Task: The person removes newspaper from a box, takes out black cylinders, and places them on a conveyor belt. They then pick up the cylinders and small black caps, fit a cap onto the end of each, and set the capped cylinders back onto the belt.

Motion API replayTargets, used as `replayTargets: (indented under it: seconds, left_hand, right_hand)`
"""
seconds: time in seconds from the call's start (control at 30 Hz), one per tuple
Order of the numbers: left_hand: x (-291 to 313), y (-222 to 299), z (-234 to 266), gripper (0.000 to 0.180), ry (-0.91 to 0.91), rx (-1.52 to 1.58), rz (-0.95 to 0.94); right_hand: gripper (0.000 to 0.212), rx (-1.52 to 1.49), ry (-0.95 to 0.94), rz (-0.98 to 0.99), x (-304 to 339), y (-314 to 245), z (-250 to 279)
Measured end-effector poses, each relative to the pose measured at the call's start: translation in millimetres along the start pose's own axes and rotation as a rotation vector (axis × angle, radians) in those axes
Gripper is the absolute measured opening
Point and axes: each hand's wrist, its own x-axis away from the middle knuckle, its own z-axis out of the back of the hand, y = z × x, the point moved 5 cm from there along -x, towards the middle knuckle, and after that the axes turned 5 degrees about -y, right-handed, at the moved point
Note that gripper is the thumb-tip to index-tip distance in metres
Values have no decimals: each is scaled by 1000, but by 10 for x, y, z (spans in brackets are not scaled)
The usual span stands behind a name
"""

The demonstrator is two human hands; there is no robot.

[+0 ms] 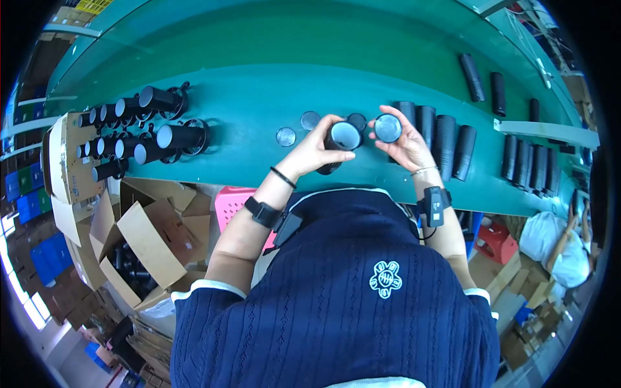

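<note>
My left hand [309,154] is wrapped round a black cylindrical cup [345,135], its open end facing up and pale inside. Close beside it, my right hand [409,150] grips a round, clear-looking lid [388,128] with a dark rim by its edge. The lid and the cup are apart. Left of the cup, one round disc [286,136] and another similar disc [310,119] lie on the green table [239,97]. A small round black piece [356,121] shows behind the cup, between my hands.
Rows of black cups with handles [174,136] lie at the left. Several ribbed black cylinders [444,145] are right of my hand, more [530,165] farther right. An open carton [152,246] holds black items. Nearby are a pink stool [229,202], a red stool [497,242] and another person [559,249].
</note>
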Motion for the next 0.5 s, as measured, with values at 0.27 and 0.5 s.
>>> replayTargets:
  seconds: [0.27, 0.5]
  left_hand:
    - [-92, -132, 0, 69, -49, 72, 50]
    - [-76, -222, -121, 70, -39, -128, -20]
  right_hand:
    - [56, 428, 68, -131, -23, -203, -166]
    - [56, 1128, 9, -25, -88, -268, -568]
